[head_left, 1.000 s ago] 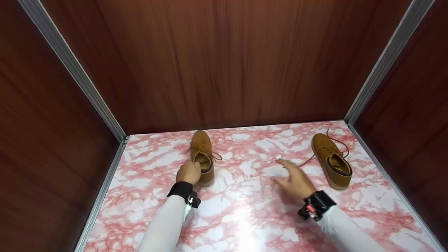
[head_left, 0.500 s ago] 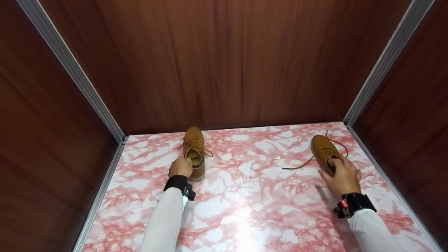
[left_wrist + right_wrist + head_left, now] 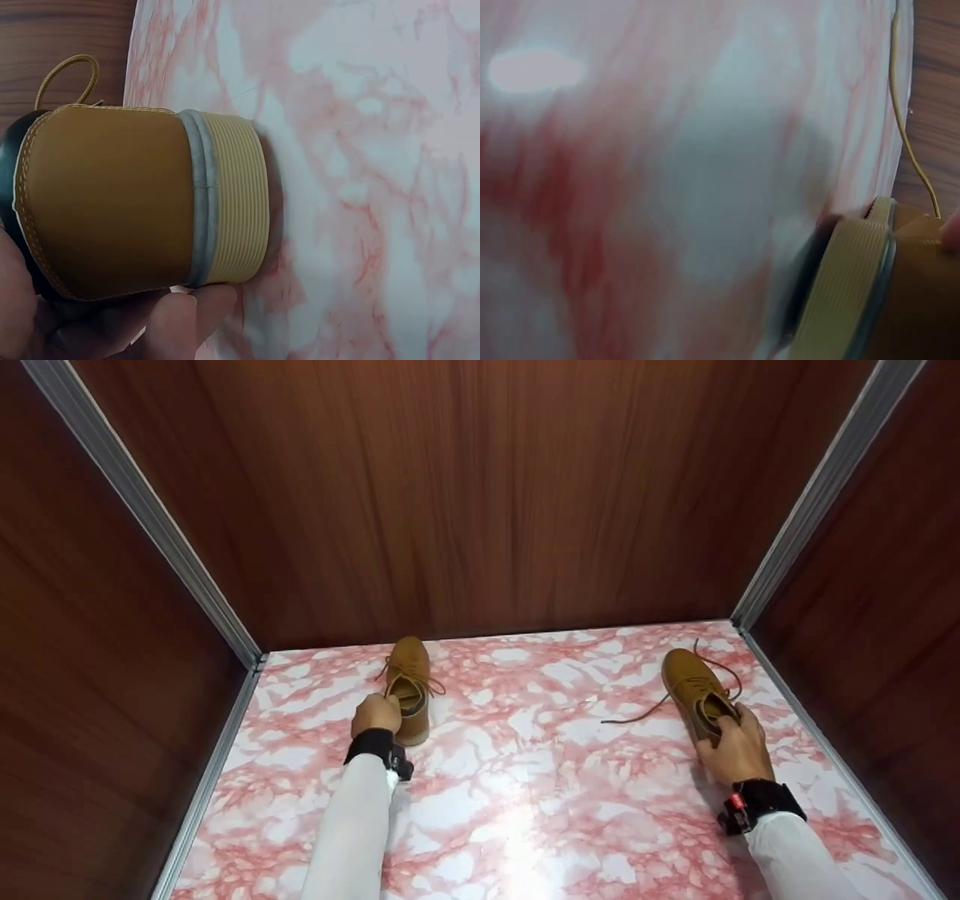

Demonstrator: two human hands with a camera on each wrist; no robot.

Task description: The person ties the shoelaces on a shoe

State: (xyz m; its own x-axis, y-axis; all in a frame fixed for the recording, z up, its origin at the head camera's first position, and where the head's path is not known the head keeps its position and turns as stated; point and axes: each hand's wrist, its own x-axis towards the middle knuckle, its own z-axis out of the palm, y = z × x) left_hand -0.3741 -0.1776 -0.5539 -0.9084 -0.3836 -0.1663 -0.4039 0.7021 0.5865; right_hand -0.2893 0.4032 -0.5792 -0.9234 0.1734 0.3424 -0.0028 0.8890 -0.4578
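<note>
Two tan lace-up shoes lie apart on the pink-and-white marbled surface, toes towards the back wall. The left shoe [image 3: 408, 658] has its lace tied in a bow. My left hand [image 3: 376, 714] grips the left side of its opening; the left wrist view shows the heel [image 3: 112, 202] and ribbed sole, with fingertips [image 3: 171, 322] along its side. At the right, the other shoe [image 3: 681, 671] has loose lace ends spread to both sides. My right hand [image 3: 739, 750] pinches its collar near the heel. In the right wrist view, its ribbed sole [image 3: 844, 289] looks tilted, with dark shadow beneath.
A dark wood-grain panel [image 3: 480, 510] stands at the back, close to the left shoe's toe. Similar panels rise on the left [image 3: 112, 675] and right [image 3: 862, 660], with grey metal strips at the corners. Bright glare [image 3: 521, 840] lies on the front of the marbled surface.
My right hand has moved right from the middle and taken hold of the right shoe's collar. My left hand has shifted the left shoe to the left.
</note>
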